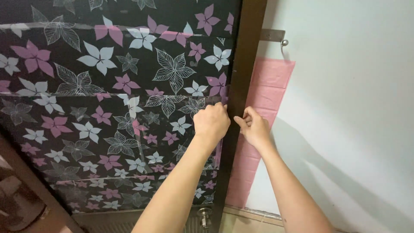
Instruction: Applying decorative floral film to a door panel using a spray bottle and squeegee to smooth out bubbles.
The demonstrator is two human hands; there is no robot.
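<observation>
A door panel [108, 108] covered in a black film with pink and white flowers fills the left of the head view. Its dark brown edge [241, 73] runs down the middle. My left hand [211, 121] is closed against the film's right border, fingers pinched at that edge. My right hand [254, 127] pinches the same spot from the other side, fingertips on the brown door edge. Whether either hand holds a loose flap of film is hidden by the fingers.
A pink padded strip [258, 129] covers the white wall [353, 108] beside the door. A metal hook [282, 43] sticks out near the top. A metal door knob [204, 215] shows low down. A brown frame [26, 172] runs along the left.
</observation>
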